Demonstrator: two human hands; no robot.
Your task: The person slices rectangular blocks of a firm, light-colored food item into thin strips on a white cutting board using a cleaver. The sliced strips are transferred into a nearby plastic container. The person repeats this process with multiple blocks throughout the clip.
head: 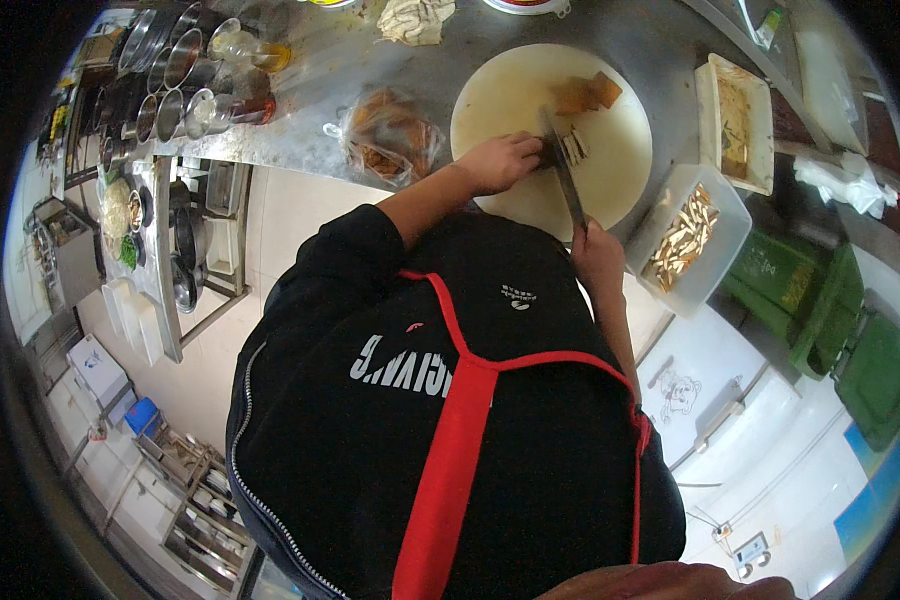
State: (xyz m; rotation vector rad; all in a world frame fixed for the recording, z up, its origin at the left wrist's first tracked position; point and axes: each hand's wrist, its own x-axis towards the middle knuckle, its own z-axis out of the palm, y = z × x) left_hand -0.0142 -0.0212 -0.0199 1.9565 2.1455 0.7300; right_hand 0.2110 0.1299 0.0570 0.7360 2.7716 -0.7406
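On a round pale cutting board (521, 90), my left hand (504, 161) presses a dark brown piece of food with bent fingers; most of that piece is hidden. My right hand (598, 251) grips the handle of a kitchen knife (566, 180). The blade stands nearly edge-on beside my left fingertips. Thin pale strips with brown edges (576, 146) lie just right of the blade. Farther up the board are brown blocks (604, 90) that look like dried tofu. A clear plastic bag (394, 139) of similar brown pieces rests left of the board.
Right of the board, a translucent plastic container (727, 225) holds many cut strips. Behind it is a shallow off-white tray (754, 127). A crumpled cloth (416, 21) lies on the metal worktop (307, 112). Metal pots (184, 56) and bottles crowd its left end. Green bins (780, 274) stand at right.
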